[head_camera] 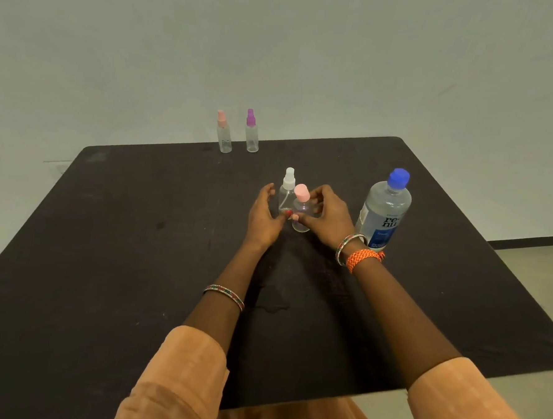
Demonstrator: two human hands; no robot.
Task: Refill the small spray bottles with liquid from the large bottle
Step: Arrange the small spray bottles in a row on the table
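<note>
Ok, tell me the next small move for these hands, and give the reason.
Probably twist the pink cap off the small bottle. The right hand already grips that bottle, with the left hand open beside it, its thumb at the bottle's base. The cap is on, so nothing can be poured in yet, and the large bottle stands capped by the right wrist.

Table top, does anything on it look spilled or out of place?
Yes. A small wet patch glistens on the dark table, between the person's forearms, nearer than the bottles; it looks like spilled liquid. The pink-capped small clear bottle is tilted, but the right hand grips it.
</note>
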